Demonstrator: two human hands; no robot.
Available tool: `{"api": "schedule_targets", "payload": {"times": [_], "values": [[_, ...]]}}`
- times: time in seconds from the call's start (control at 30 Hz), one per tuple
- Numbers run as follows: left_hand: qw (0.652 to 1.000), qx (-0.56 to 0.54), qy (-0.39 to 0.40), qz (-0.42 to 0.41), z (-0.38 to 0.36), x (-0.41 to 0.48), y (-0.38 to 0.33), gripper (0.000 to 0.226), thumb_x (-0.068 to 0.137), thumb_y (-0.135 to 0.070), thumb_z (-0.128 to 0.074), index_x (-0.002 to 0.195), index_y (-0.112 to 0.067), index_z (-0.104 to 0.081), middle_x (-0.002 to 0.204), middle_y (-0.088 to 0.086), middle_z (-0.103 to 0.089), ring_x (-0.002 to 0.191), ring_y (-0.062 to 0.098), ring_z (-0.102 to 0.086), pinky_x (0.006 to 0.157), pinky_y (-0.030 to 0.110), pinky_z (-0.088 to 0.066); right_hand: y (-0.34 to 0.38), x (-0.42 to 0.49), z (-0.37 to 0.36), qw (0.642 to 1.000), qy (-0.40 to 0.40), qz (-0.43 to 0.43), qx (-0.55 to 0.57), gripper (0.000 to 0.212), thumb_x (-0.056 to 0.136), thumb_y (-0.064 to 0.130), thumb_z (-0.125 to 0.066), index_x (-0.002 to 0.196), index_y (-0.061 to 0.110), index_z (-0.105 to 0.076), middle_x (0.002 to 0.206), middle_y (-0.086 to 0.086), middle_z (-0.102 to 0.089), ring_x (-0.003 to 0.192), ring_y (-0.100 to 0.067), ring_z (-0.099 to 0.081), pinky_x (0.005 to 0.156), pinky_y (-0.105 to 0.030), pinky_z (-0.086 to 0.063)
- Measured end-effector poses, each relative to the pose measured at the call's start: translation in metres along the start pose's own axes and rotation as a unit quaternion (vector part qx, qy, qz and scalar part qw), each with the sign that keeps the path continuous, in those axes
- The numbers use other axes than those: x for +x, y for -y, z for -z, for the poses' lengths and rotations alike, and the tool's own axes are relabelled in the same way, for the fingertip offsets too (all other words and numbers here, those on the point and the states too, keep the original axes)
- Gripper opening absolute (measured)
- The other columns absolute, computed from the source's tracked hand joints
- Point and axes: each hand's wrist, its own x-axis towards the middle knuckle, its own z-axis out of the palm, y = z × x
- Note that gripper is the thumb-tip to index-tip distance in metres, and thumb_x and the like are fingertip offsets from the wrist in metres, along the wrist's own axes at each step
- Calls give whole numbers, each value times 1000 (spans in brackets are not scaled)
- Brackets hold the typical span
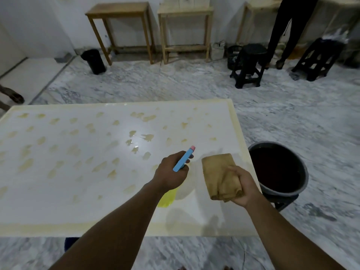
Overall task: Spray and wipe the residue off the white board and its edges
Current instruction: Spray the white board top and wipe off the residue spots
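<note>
Everywhere yellowish residue blotches [58, 164] across the glossy white board [109, 207].

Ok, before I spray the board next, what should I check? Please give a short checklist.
1. Spray bottle gripped by left hand: ok.
2. Nozzle pointing over the board: ok.
3. Cloth held ready in right hand: ok.
4. Board free of residue: not ok, many yellowish spots remain.
5. Liquid left in bottle: cannot tell.
</note>
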Motion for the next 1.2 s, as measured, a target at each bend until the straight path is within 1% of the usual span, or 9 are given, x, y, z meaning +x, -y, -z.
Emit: {"api": "schedule_targets", "payload": {"times": [0.13, 0.2, 0.33, 0.43, 0.7, 0.83, 0.97, 1.07, 1.2], "values": [[999, 21, 34, -29, 14, 4, 1, 8, 99, -27, -64, 93, -32, -68, 94, -3, -73, 85, 24, -70, 85, 55, -63, 9, -1, -24, 994, -11, 6, -104, 52, 76, 12, -66, 126, 1, -59, 122, -26, -66, 116, -45, -61, 102, -63, -40], [997, 41, 42, -44, 20, 4, -2, 22, 98, -39, -67, 79, -31, -60, 80, -1, -68, 72, 24, -63, 79, 57, -62, 21, -2, -35, 992, -8, 22, -123, 48, 79, 12, -64, 125, 2, -60, 119, -25, -68, 113, -44, -63, 101, -61, -44], [992, 89, 75, -43, 20, 4, -10, 39, 94, -55, -66, 84, -17, -64, 82, 14, -70, 71, 34, -66, 76, 55, -60, 50, -4, -54, 989, 18, 32, -140, 41, 85, 18, -60, 123, 6, -61, 115, -22, -70, 102, -40, -67, 91, -51, -52], [987, 122, 91, -43, 17, 11, -16, 40, 94, -56, -66, 75, -21, -58, 70, 4, -60, 63, 19, -56, 69, 48, -54, 66, -1, -68, 988, 31, 39, -143, 40, 86, 20, -58, 123, 5, -60, 113, -22, -71, 97, -39, -68, 84, -47, -55], [984, 173, 45, -4, 17, 65, -37, 51, 97, -61, -63, 63, -26, -50, 59, -5, -50, 56, 17, -49, 58, 32, -40, 104, 40, -84, 988, 55, 9, -144, 40, 88, 24, -56, 123, 5, -61, 107, -21, -73, 88, -37, -71, 82, -45, -56], [980, 195, 45, 19, 18, 102, -44, 50, 96, -66, -59, 67, -27, -50, 65, -5, -58, 66, 24, -67, 65, 38, -55, 133, 73, -84, 985, 63, -1, -160, 43, 88, 26, -58, 126, 5, -60, 115, -21, -71, 96, -38, -70, 83, -46, -56], [983, 180, 42, 12, 15, 140, -52, 52, 101, -62, -56, 73, -18, -55, 73, 13, -70, 72, 34, -74, 78, 53, -62, 163, 111, -80, 979, 50, -7, -198, 47, 84, 28, -63, 126, 7, -60, 116, -21, -70, 106, -41, -66, 96, -55, -50], [984, 177, 17, 32, 11, 164, -55, 60, 99, -66, -56, 85, -9, -67, 75, 15, -73, 69, 33, -75, 76, 53, -63, 184, 134, -83, 971, 40, -18, -236, 43, 84, 27, -64, 123, 7, -61, 113, -21, -71, 103, -39, -67, 91, -50, -53], [980, 189, 13, 56, 11, 190, -54, 55, 99, -68, -53, 85, -17, -68, 74, 6, -72, 71, 27, -75, 81, 49, -64, 226, 164, -96, 951, 27, -2, -309, 40, 85, 20, -65, 123, 8, -60, 111, -20, -72, 101, -38, -69, 85, -50, -57]]}}
